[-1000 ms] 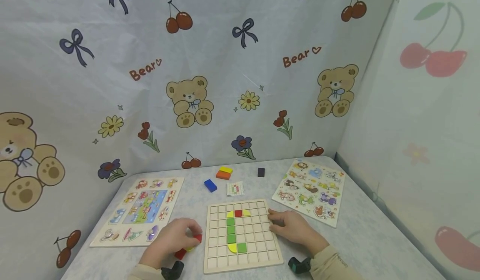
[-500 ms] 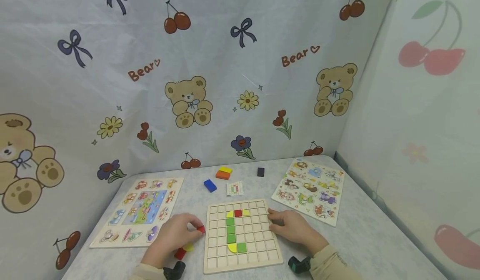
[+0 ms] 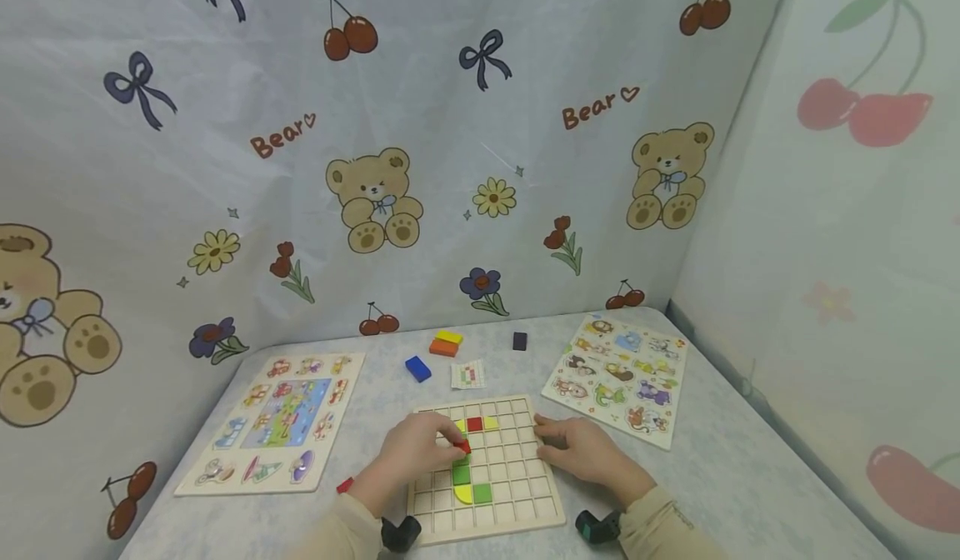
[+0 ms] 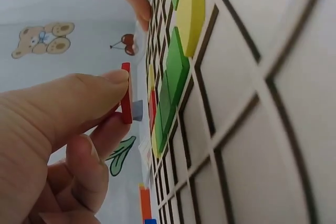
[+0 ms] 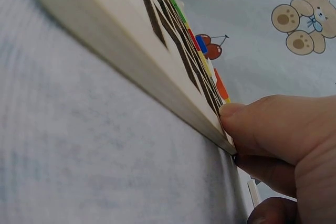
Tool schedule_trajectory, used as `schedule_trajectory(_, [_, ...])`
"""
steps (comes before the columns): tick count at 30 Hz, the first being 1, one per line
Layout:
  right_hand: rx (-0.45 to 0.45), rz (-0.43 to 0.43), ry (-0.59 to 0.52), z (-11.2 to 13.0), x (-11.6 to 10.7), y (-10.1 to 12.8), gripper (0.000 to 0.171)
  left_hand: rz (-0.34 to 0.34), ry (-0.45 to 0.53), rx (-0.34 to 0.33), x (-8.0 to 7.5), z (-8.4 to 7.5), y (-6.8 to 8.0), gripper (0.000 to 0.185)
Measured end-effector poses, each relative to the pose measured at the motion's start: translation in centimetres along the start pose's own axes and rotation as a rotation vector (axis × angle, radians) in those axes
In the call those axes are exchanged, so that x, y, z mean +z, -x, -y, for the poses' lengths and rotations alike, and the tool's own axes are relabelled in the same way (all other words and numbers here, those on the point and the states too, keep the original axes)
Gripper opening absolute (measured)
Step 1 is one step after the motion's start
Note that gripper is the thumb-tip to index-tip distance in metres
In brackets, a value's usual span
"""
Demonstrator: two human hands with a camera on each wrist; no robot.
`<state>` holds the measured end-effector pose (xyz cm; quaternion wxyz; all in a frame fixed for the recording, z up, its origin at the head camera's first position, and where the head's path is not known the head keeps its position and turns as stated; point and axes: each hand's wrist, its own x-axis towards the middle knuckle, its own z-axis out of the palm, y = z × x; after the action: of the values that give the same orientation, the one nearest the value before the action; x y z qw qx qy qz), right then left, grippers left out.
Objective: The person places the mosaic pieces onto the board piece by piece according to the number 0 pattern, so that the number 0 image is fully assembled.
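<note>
Left puzzle board: lies on the pale surface (image 3: pixel 750 477), its rim (image 3: pixel 178 487) round vehicle pictures (image 3: pixel 278 367) and a blue scene (image 3: pixel 288 414).
Loose red piece: on the surface by the left forearm (image 3: pixel 369 493), partly hidden.
Left hand (image 3: pixel 416 450): reaches over the grid board (image 3: pixel 525 510); thumb and fingers pinch a small red piece (image 4: pixel 126 94), held above the board and apart from it.
Blocks behind: blue block (image 3: pixel 417 368), then orange block (image 3: pixel 443 348) and yellow block (image 3: pixel 449 337) together.
Pattern card (image 3: pixel 468 374): just beyond the grid board.
Grid board: flat on the surface, bearing green pieces (image 3: pixel 461 474), a red square (image 3: pixel 475 423) and yellow rounded pieces (image 3: pixel 463 493).
Black block (image 3: pixel 520 341): farther back.
Right hand (image 3: pixel 585 452): grips the grid board's right edge, thumb on top, a finger below.
Right puzzle board (image 3: pixel 551 389): animal pictures (image 3: pixel 610 395), beyond that hand.
</note>
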<state>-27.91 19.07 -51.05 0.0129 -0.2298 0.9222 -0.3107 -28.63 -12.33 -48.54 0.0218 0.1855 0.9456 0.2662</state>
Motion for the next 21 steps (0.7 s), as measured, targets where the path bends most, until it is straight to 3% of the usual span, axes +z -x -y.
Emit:
schedule_trajectory(7, [-0.01,0.007,0.007,-0.2,-0.2,0.0,0.04,0.005,-0.004,0.013,1.8,-1.6,-1.8,0.009])
schedule_trajectory(16, [0.007,0.001,-0.004,-0.4,0.0,-0.2,0.038,-0.014,-0.036,0.035,3.2,-3.6,-3.0,0.007])
schedule_trajectory(21, [0.006,0.001,-0.02,-0.6,0.2,-0.2,0.039,-0.029,-0.067,0.028,3.5,-3.9,-3.2,0.011])
